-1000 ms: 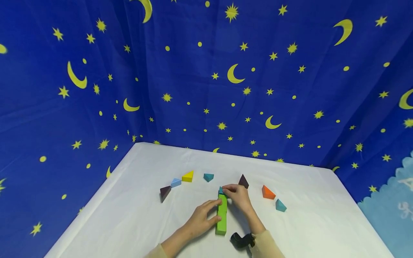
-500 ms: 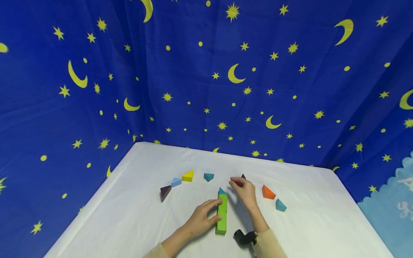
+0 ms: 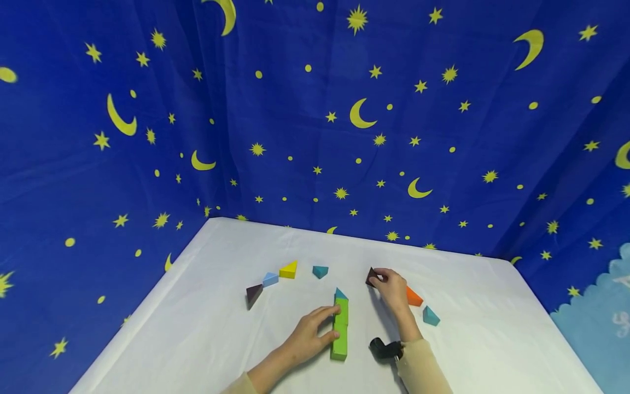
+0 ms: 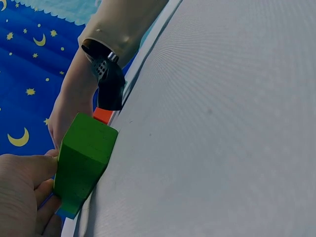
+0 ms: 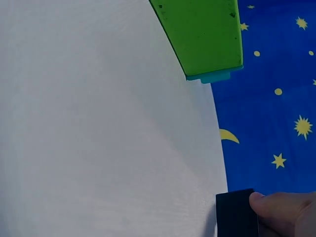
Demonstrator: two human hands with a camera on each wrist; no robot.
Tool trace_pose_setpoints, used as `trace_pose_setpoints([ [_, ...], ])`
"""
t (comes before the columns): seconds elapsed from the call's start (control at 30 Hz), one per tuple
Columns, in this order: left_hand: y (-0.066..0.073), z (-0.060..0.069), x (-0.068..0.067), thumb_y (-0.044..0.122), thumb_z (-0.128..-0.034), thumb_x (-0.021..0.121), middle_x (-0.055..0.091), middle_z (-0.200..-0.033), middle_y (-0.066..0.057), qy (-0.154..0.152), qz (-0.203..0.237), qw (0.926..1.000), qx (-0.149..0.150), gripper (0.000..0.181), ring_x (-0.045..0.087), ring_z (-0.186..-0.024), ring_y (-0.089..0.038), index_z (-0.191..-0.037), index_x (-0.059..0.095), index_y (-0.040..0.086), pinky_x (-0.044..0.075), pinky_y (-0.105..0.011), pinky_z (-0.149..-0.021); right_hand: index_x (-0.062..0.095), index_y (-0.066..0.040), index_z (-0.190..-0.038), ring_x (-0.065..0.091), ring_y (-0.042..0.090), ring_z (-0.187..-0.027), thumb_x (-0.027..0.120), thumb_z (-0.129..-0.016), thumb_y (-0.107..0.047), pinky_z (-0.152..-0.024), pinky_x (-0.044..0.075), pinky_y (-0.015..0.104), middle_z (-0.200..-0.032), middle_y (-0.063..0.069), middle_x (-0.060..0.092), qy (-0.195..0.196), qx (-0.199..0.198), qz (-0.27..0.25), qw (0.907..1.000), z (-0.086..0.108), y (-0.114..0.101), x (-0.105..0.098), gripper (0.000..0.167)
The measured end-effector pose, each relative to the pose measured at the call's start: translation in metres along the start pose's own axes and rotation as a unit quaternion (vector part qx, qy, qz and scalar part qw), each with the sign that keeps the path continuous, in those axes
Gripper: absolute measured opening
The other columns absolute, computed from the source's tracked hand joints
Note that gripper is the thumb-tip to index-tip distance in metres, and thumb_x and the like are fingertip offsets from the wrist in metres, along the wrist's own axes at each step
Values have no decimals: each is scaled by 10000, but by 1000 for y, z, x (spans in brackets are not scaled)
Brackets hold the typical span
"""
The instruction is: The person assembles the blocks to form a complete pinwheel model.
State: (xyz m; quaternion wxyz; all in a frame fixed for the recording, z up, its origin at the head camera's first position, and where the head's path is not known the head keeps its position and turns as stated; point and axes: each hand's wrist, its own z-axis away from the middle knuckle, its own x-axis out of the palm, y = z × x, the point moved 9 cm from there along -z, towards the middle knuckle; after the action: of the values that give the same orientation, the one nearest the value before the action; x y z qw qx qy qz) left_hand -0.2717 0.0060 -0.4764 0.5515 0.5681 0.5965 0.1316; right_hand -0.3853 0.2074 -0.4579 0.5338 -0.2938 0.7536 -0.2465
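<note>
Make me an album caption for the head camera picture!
Left hand touches bright-green rectangular blocks while right hand pinches a dark-brown triangular block.

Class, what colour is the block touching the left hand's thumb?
Bright green. The block by the left hand shows best in the head view.

Touching green blocks (image 4: 85,155) with the left hand (image 4: 22,190)

Shows an orange block (image 4: 102,115) partly hidden behind, at the white tabletop's (image 4: 212,123) edge. Has a beige sleeve (image 4: 117,24) slanting down from the top, black device (image 4: 110,86) at its end.
</note>
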Motion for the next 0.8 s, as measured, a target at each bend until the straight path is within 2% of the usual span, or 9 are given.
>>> trace_pose_setpoints([
  [0.13,2,0,-1,194,-887,665,563,-1277,-63,90,-70,9999,109,513,490,-1221,-218,-1332,494,4,371,-346,-1052,690,36,-1053,577,398,-1013,679,-792,-21,-882,458,512,-1053,211,659,-147,-278,12,9995,-2,-2,3,267],
  [0.23,2,0,-1,180,-882,670,566,-1273,-61,112,-101,9998,122,513,492,-1219,-217,-1331,496,3,372,-345,-1051,675,31,-1092,521,425,-1076,690,-801,-44,-933,406,527,-1116,218,636,-275,-464,46,9985,-3,-5,4,301],
  [0.4,1,0,0,180,-886,666,564,-1277,-57,62,-46,10000,53,511,487,-1225,-212,-1335,492,7,370,-345,-1053,687,6,-1082,475,394,-1074,725,-806,-111,-921,378,523,-1115,197,643,-321,-460,114,9984,-4,-6,4,302],
  [0.57,3,0,-1,178,-885,667,571,-1266,-71,150,-149,9995,226,504,499,-1212,-225,-1324,500,-2,379,-348,-1045,702,-41,-1088,480,363,-1063,708,-801,-73,-914,336,564,-1098,166,656,-535,-697,235,9959,-2,-10,7,288],
  [0.7,5,0,-1,184,-885,667,579,-1253,-84,212,-195,9990,330,496,508,-1200,-240,-1313,507,-11,385,-358,-1040,667,-7,-1135,501,391,-1074,727,-799,-76,-928,373,567,-1152,191,627,-456,-819,140,9955,2,-10,4,349],
  [0.8,3,0,-2,191,-885,665,576,-1259,-76,192,-168,9994,243,500,504,-1205,-233,-1318,505,-3,383,-354,-1042,654,27,-1132,548,385,-1048,731,-800,-59,-906,445,523,-1134,204,625,-286,-713,-53,9970,3,-8,2,352],
])
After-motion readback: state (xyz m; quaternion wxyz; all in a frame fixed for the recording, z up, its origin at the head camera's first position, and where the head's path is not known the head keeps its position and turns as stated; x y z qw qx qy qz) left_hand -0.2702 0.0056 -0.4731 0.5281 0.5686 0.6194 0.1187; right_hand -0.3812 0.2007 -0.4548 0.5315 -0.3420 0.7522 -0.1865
